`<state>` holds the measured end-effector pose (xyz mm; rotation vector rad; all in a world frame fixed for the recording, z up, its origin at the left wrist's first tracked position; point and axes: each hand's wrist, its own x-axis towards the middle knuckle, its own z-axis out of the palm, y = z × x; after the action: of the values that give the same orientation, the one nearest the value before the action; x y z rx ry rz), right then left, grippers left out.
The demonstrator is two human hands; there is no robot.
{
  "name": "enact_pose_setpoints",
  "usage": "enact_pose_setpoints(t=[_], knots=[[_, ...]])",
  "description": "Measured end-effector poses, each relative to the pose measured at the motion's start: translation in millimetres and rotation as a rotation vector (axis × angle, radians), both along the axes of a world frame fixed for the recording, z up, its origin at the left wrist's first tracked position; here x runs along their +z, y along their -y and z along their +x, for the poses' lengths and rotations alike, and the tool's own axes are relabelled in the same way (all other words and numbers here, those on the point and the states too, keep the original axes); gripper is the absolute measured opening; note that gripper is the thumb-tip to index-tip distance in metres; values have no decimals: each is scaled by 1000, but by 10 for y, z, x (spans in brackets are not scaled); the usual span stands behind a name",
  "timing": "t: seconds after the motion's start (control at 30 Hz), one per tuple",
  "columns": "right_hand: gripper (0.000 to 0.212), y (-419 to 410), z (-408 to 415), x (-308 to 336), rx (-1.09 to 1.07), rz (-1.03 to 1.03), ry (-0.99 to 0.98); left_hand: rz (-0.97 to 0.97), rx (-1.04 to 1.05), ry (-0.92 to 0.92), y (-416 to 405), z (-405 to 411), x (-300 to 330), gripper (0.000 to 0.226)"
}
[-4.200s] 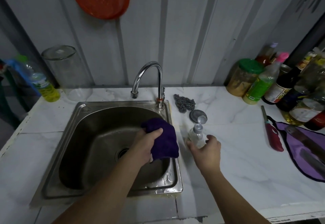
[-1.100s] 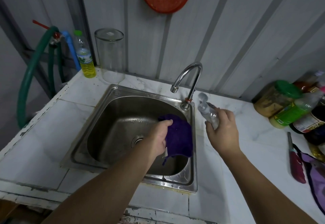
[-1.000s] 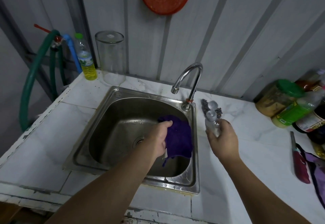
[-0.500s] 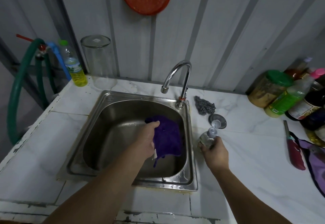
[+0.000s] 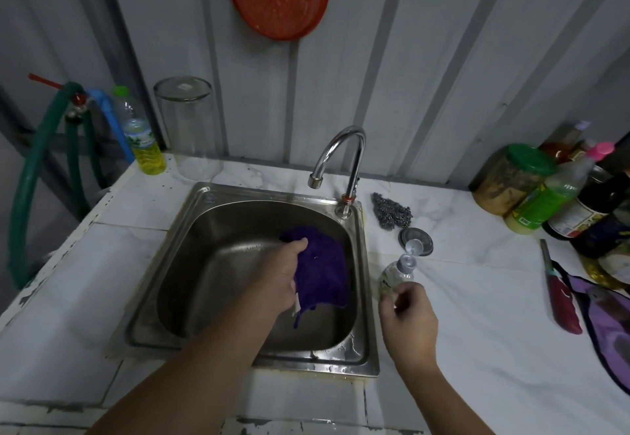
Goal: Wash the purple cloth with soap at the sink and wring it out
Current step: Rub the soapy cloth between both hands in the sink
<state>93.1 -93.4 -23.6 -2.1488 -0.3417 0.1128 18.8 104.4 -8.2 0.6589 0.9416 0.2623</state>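
Two bare forearms rise from the bottom edge of the frame over the white marble-patterned bench. The left hand, right of centre over the basin, reaches forward with its thumb pointing up and its fingers closed on the crumpled purple cloth, which hangs inside the right half of the square stainless steel sink, a loose corner trailing down. The right hand, lower right of centre, hovers over the bench just right of the sink rim, fingers loosely curled and parted; its fingertips are at the base of the small clear soap bottle with an open grey flip cap, but whether they touch it I cannot tell. The bottle stands on the bench beside the sink. Behind it lie a round metal sink strainer and a grey steel scouring pad. The curved chrome tap stands at the sink's back right corner
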Motion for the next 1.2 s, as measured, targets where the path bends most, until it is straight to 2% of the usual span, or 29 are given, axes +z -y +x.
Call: enact_pose_setpoints(t=[0.13,0.23,0.3,0.37,0.43,0.5,0.57,0.6,0.67,0.7,0.83,0.9,0.97,1.03,1.1,1.2], knots=[[8,-384,-129,246,284,50,86,59,-16,18,-44,-47,12,35],[51,-816,15,403,381,-60,50,117,-48,45,-121,-114,57,33],[73,-1088,110,522,440,-60,-131,166,-80,38,-185,-165,105,30],[81,-1299,192,575,472,25,-365,199,-114,2,-237,-205,181,31],[77,-1431,231,599,513,117,-591,231,-159,-19,-304,-231,251,33],[54,-1516,244,597,575,163,-680,276,-199,-47,-396,-245,284,37],[28,-1599,237,573,562,133,-560,331,-230,-68,-491,-266,299,37],[23,-1649,239,536,529,111,-462,371,-225,-84,-537,-280,265,32],[19,-1728,192,493,473,122,-361,433,-201,-120,-581,-330,138,26],[19,-1763,156,478,464,151,-348,426,-185,-119,-579,-378,53,31],[12,-1850,9,418,464,302,-379,104,-125,-26,-477,-520,-257,80],[9,-1840,-67,404,447,385,-370,-13,-60,6,-434,-476,-226,75],[16,-1777,-163,340,442,450,-359,-51,33,-1,-422,-361,-117,60],[18,-1693,-294,255,436,491,-359,-75,51,41,-492,-231,-46,58],[21,-1606,-438,162,430,454,-215,-62,60,72,-605,-166,-1,63],[23,-1613,-581,110,420,313,190,-38,52,112,-538,-149,15,57]])
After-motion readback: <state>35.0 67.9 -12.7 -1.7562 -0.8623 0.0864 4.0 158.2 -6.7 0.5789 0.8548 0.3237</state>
